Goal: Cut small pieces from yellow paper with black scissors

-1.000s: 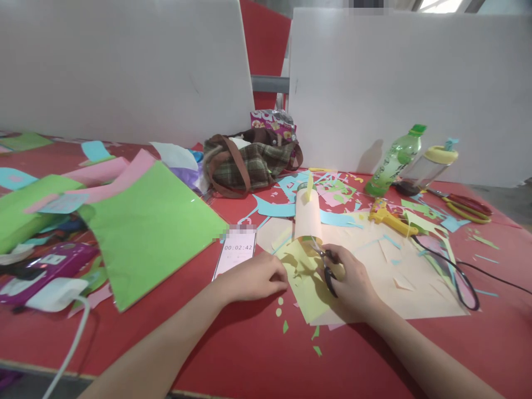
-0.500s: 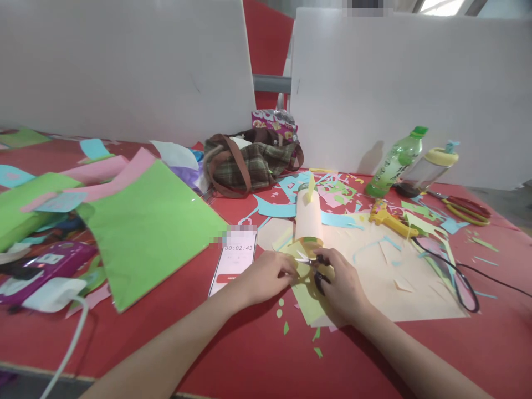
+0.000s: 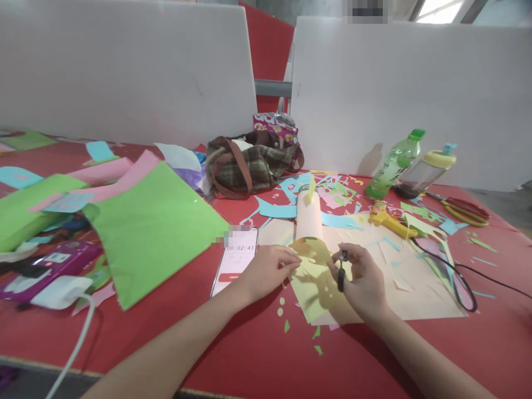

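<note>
My left hand is closed in a pinch, with a small piece of yellow paper at its fingertips. My right hand is closed around small black-handled scissors, turned so the blades hardly show and held apart from the paper. Beneath both hands lies a pale yellow sheet, shaded by them. Just beyond stands a cylinder wrapped in pale peach paper, with a yellow strip sticking up at its far end. Beside my left hand lies a phone showing a timer.
A large peach sheet and a yellow glue gun with a black cable lie to the right. Behind them are a green bottle, a tumbler and larger scissors. Green card and a plaid bag are leftward.
My right hand has drawn the scissors back to the right, away from my left fingers, and turned them more upright. My left hand has shifted slightly and stays pinched.
</note>
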